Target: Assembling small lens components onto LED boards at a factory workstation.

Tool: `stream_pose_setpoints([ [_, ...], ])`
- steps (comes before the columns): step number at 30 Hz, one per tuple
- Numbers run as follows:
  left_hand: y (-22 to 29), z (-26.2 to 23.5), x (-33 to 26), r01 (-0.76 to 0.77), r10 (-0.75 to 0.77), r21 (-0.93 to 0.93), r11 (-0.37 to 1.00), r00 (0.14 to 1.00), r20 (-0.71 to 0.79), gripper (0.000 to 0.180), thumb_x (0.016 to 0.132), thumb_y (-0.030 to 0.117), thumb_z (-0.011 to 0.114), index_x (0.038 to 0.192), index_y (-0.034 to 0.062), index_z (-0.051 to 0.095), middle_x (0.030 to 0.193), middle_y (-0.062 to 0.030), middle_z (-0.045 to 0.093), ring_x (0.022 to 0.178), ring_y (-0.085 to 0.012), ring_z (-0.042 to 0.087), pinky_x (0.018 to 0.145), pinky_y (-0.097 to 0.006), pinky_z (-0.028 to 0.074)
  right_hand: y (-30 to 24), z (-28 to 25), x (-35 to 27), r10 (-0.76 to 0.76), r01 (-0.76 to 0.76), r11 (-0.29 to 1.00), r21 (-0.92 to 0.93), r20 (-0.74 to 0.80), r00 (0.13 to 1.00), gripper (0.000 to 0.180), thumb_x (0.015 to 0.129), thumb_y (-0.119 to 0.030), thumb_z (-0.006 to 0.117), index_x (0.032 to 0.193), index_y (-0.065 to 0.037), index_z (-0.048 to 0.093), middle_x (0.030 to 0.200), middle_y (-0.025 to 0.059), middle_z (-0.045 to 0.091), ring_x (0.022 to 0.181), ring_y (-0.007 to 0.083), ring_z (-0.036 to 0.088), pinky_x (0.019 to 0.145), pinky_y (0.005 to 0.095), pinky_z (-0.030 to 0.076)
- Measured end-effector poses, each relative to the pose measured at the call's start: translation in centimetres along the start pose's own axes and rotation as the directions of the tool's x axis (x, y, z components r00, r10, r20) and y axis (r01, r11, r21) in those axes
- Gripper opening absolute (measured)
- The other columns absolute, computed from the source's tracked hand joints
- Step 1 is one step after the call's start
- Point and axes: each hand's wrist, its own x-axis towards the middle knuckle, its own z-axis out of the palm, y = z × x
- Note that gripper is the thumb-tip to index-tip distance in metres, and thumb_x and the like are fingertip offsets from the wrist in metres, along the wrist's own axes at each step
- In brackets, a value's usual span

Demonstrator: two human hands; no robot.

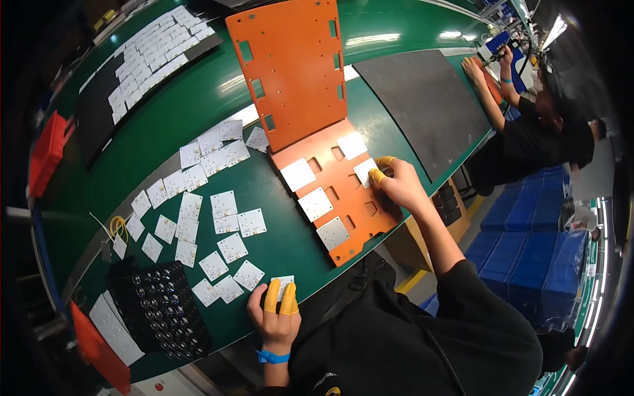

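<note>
My right hand [397, 183], with yellow finger cots, pinches a white square circuit board [362, 171] at a recess of the orange fixture [350, 203]. Several more white boards, such as this corner board [332, 233], sit in the fixture's other recesses, and some recesses show bare. The fixture's orange lid [290, 72] stands raised at its far side. Near the table's front edge my left hand [277, 320], also in yellow finger cots and with a blue wristband, grips another white circuit board [284, 282]. Its fingers partly cover that board.
Loose white boards [224, 203] lie spread left of the fixture. A black tray of round lens-like parts [162, 307] stands at the near left, by an orange-red bin [99, 350]. More boards lie on a black mat at far left. Beyond a dark mat [422, 99], a co-worker handles something orange.
</note>
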Motion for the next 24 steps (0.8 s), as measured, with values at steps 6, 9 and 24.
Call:
stream_pose_setpoints([
  [6, 0.2, 1.1, 1.5, -0.009, 0.011, -0.029, 1.0, 0.998, 0.059, 0.026, 0.074, -0.002, 0.071, 0.098, 0.0063, 0.075, 0.115, -0.018, 0.063, 0.104, -0.0367, 0.05, 0.09, -0.043, 0.045, 1.9, 0.2, 0.4, -0.051, 0.055, 0.99, 0.131, -0.036, 0.998, 0.041, 0.09, -0.02, 0.064, 0.119, 0.01, 0.061, 0.103, 0.0191, 0.069, 0.092, 0.022, 0.067, 0.083, 0.033, 0.051],
  [9, -0.1, 1.4, 1.3, 0.0, -0.001, 0.008, 1.0, 0.993, 0.119, 0.028, 0.074, 0.0, 0.07, 0.099, 0.0108, 0.076, 0.12, -0.0163, 0.061, 0.101, -0.0341, 0.047, 0.089, -0.042, 0.043, 1.2, 0.0, -0.1, -0.078, 0.092, 0.988, 0.126, -0.108, 0.991, 0.045, 0.092, -0.023, 0.065, 0.123, 0.01, 0.058, 0.111, 0.0184, 0.068, 0.1, 0.0217, 0.064, 0.088, 0.0323, 0.049],
  [24, -0.8, 2.2, 2.2, -0.027, -0.006, -0.239, 0.971, 0.991, -0.134, 0.013, 0.067, 0.004, 0.069, 0.077, -0.0024, 0.065, 0.066, -0.0136, 0.053, 0.064, -0.0335, 0.057, 0.059, -0.041, 0.048, -9.7, 9.7, -6.6, -0.61, 0.537, 0.753, 0.38, 0.096, 0.787, 0.042, 0.084, -0.011, 0.071, 0.123, 0.0, 0.058, 0.106, 0.011, 0.065, 0.102, 0.0224, 0.061, 0.093, 0.0351, 0.046],
])
